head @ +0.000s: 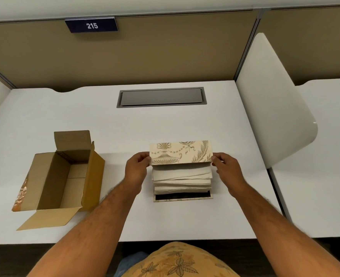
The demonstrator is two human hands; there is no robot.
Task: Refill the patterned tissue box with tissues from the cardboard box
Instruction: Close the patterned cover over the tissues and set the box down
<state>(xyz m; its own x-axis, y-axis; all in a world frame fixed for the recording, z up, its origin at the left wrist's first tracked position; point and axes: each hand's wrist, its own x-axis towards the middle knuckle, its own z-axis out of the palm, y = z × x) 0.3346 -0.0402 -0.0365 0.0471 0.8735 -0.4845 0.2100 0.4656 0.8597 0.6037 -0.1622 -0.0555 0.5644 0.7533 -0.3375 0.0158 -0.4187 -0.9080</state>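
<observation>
The patterned tissue box (183, 198) sits on the white desk (165, 124) in front of me, its base showing a dark gap at the near edge. A stack of white tissues (182, 178) stands in it, rising above the rim. Its cream lid (181, 151) with gold urn and leaf print is held up above the far side of the stack. My left hand (136, 168) pinches the lid's left end and my right hand (225, 168) pinches its right end. The brown cardboard box (63, 176) lies open to the left and looks empty inside.
A grey cable hatch (161, 96) is set into the desk behind the tissue box. A white divider panel (273, 108) rises at the right edge. Tan partition walls with a "215" sign (91, 26) stand behind. The cardboard box flaps (47, 218) spread toward the front edge.
</observation>
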